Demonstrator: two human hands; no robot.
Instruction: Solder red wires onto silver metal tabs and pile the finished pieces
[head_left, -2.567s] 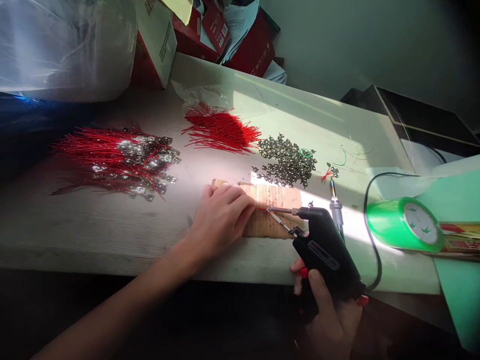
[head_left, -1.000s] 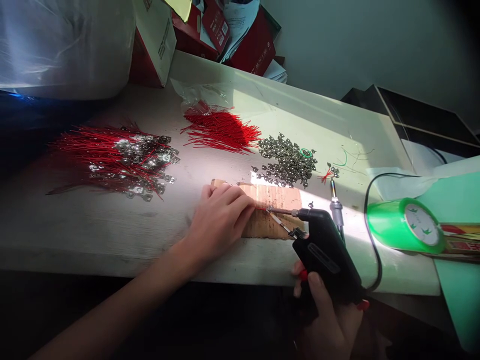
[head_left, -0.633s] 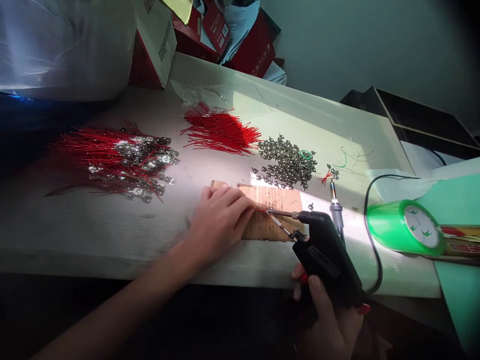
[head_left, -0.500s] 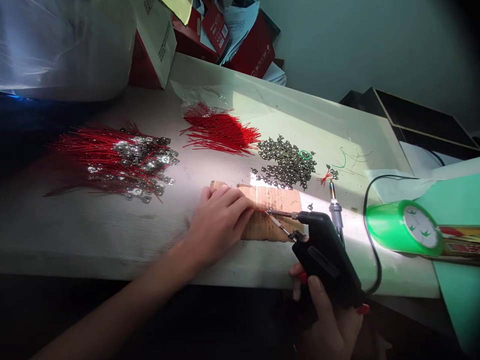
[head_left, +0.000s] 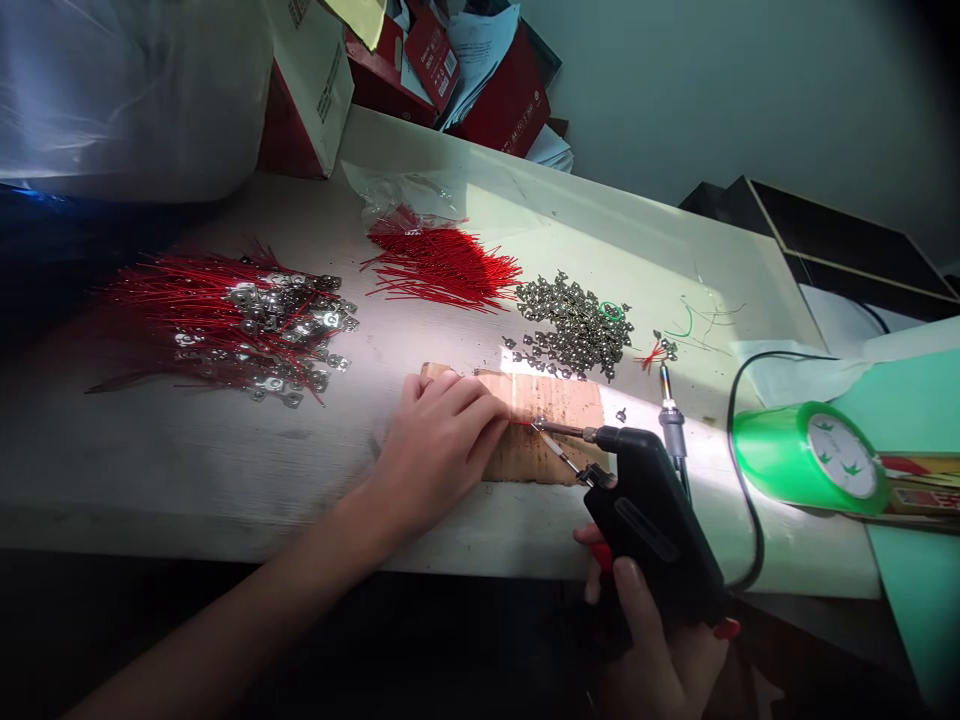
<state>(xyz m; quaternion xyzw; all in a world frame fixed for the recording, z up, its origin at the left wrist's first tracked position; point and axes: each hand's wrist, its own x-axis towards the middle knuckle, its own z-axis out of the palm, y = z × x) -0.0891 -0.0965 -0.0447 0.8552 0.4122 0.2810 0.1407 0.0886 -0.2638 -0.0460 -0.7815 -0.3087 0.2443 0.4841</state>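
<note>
My left hand (head_left: 442,440) rests on a brown, marked board (head_left: 517,465), its fingers pinched on a red wire (head_left: 519,422) whose end sticks out to the right. At that end sits a small metal terminal (head_left: 538,424), touched by the hot tip of a black soldering gun (head_left: 660,520). A thin feed tube (head_left: 559,452) on the gun slants toward the same spot. Wrapped round the gun's handle at the table's front edge is my right hand (head_left: 660,640), fingers by the red trigger (head_left: 602,556).
Loose red wires (head_left: 446,265) lie behind the board, beside a heap of metal terminals (head_left: 574,325). Wires with terminals attached (head_left: 247,310) are piled left. A second soldering iron (head_left: 672,430), a black cable (head_left: 731,420) and green tape (head_left: 787,455) lie right. Boxes (head_left: 499,100) stand behind.
Almost everything stays in place. My right hand and the gun's rear have shifted very slightly, while the tip remains at the wire end.
</note>
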